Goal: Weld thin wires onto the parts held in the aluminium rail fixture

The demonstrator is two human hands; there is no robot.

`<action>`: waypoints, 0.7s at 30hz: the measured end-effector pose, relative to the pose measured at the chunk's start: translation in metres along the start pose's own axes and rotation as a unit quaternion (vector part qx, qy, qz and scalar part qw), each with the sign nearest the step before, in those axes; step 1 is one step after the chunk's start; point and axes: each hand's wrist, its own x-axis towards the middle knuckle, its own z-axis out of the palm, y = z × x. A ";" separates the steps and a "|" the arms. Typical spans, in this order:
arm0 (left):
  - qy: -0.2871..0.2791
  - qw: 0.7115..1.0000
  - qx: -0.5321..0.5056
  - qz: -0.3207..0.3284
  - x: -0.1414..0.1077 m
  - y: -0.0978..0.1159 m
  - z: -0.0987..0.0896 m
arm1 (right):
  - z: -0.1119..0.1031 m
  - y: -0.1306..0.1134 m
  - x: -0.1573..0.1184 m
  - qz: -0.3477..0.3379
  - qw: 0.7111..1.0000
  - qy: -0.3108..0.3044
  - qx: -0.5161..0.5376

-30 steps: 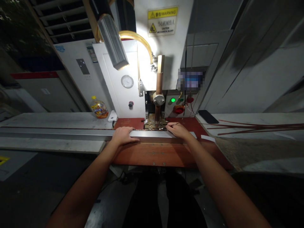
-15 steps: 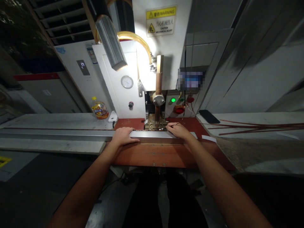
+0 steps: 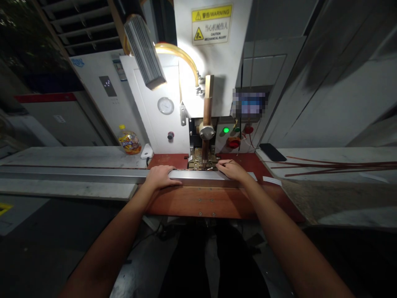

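Note:
A long silver metal bar lies along the front of the reddish-brown worktable, running far to the left. Its top edge is held by my left hand, fingers over the far side and thumb along the near face. At the right part of the bar, my right hand is closed in a pinch round a thin tool, whose exact kind I cannot make out. The tool's shiny tip reaches under or beside the copper electrode of the white machine; whether they touch is unclear.
Left of the machine stand a yellow-capped bottle and a small white device. To the right lie a black phone, several thin copper-coloured strips and a white label strip. A green button glows on the panel.
Both hands and the bar keep almost the same place. The whole view has shifted very slightly with the head.

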 end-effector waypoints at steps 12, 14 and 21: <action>-0.002 1.000 0.003 -0.005 -0.001 0.003 -0.004 | -0.002 -0.003 -0.003 0.010 1.000 0.015 -0.002; -0.005 1.000 0.001 -0.008 -0.001 0.004 -0.004 | -0.003 -0.003 -0.004 0.015 1.000 0.018 -0.007; -0.015 1.000 0.010 -0.009 0.000 0.002 -0.003 | 0.001 -0.003 -0.004 0.046 0.998 0.033 -0.036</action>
